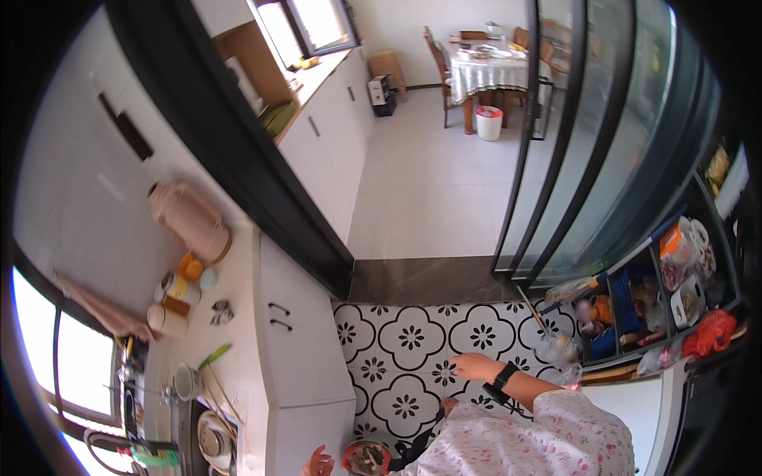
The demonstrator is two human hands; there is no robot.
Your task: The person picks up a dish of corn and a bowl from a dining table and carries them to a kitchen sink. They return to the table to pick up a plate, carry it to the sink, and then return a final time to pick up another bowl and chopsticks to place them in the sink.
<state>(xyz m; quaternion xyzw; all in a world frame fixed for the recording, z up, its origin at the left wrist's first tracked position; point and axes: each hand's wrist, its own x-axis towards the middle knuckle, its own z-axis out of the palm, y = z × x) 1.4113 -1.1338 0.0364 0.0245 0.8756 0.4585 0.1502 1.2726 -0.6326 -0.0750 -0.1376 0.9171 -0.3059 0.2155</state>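
Note:
My right hand (473, 366), with a black band at the wrist, hangs over the patterned floor tiles (411, 338); its fingers look loosely curled, and its inner side is hidden. At the lower edge my left hand (319, 462) is partly cut off, fingers apart and slightly bent, holding nothing. Just to the right of it stands a red-rimmed bin (390, 457) with scraps inside. On the counter (238, 309) at the left lie a green vegetable piece (215, 356) and a crumpled clear wrapper (221, 312), near a white mug (188, 381).
A pink thermos jug (190, 222) and several jars stand along the counter, with a sink at its near end. Shelves with bagged food (646, 309) line the right. Past the glass sliding doors (550, 166) stands a dining table (494, 74) with a white bin (489, 125).

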